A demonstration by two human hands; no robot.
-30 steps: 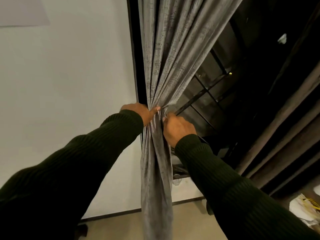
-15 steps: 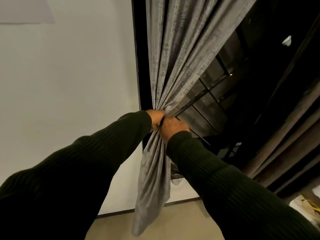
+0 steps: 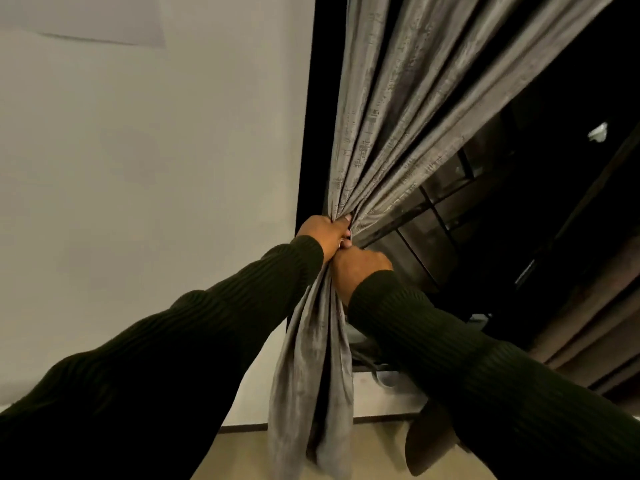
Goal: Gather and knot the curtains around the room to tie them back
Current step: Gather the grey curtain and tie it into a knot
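Pale wall (image 3: 138,202) behind; left hand (image 3: 323,233), right hand (image 3: 356,268) grip curtain (image 3: 388,133).

A plain off-white wall (image 3: 138,174) fills the left side, with a pale rectangular sheet (image 3: 86,19) fixed near its top. A dark wooden skirting board (image 3: 242,427) runs along its foot above the beige floor (image 3: 242,455). Beside the wall stands a black window frame (image 3: 311,116) with dark glass panes (image 3: 433,244)
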